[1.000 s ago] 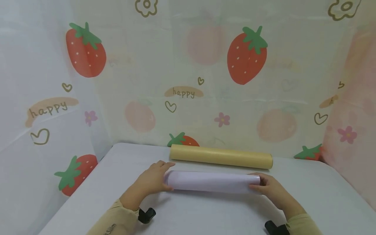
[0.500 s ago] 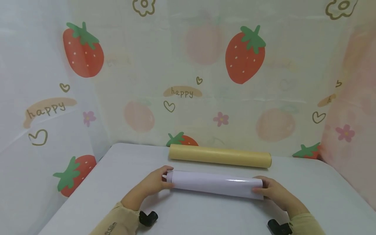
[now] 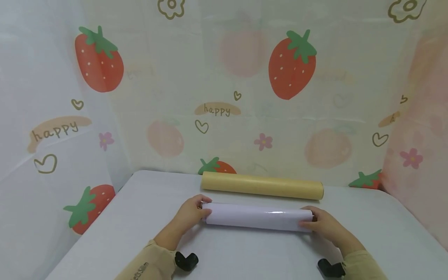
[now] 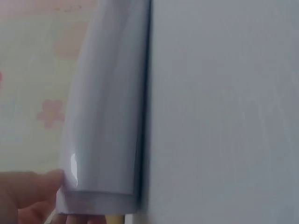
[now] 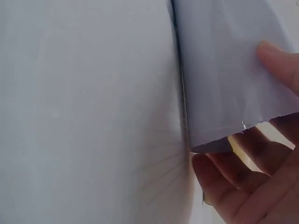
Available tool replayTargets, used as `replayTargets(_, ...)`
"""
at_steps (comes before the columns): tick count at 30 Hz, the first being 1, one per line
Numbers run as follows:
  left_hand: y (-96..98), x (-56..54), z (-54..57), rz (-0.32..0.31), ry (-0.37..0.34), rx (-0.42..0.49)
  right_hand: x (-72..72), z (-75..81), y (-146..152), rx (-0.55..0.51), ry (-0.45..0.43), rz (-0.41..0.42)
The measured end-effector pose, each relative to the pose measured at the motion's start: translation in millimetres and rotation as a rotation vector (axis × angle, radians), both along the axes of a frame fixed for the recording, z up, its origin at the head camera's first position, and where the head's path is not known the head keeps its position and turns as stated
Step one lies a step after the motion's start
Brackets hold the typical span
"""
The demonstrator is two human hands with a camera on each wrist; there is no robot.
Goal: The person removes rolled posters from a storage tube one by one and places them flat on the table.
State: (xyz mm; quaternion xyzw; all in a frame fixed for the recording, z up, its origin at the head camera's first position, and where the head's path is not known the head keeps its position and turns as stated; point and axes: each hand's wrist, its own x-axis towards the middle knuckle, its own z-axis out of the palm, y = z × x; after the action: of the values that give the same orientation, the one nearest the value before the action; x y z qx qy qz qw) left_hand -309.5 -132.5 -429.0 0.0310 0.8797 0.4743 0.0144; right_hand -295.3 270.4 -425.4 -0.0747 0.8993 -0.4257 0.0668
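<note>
A roll of glossy white paper (image 3: 255, 217) lies crosswise in front of me in the head view, just above or on the table. At its left end my left hand (image 3: 190, 210) holds the rim, thumb on the near side and fingers behind. The left wrist view shows an inner layer of the roll (image 4: 100, 201) sticking out a little past the outer sheet. My right hand (image 3: 325, 226) grips the right end. In the right wrist view its thumb (image 5: 279, 63) presses the outer sheet, while the other fingers (image 5: 212, 175) curl under the edge.
Behind the roll lies a tan cardboard-like tube (image 3: 262, 186), parallel to it, near the back of the white table (image 3: 259, 256). A strawberry-print curtain (image 3: 224, 77) hangs around the back and sides. Black wrist cameras (image 3: 186, 261) sit at both cuffs.
My left hand has moved right, its thumb now over the roll's left end, where an inner layer stuck out half a second ago. The right end dipped, then rose slightly.
</note>
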Motion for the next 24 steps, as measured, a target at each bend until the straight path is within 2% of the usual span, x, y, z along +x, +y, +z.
replayTargets(5, 3.2, -1.4, -1.2, 0.030, -0.028, 0.107, -1.2, -0.5, 0, 0.047, 0.030, -0.014)
replayTargets(13, 2.8, -0.3, -2.2, 0.006, -0.013, 0.219, 1.9, 5.5, 6, 0.082, 0.067, 0.008)
replayTargets(18, 1.4, 0.7, -1.4, 0.008, -0.009, 0.200, 1.9, 10.6, 7, 0.003, -0.020, -0.073)
replayTargets(21, 0.0, 1.9, -1.3, 0.007, -0.017, 0.174, 1.3, 9.6, 8, -0.045, -0.085, -0.142)
replayTargets(24, -0.9, 4.6, 0.2, -0.002, -0.024, 0.149, 1.2, 6.0, 8, -0.087, -0.127, -0.168)
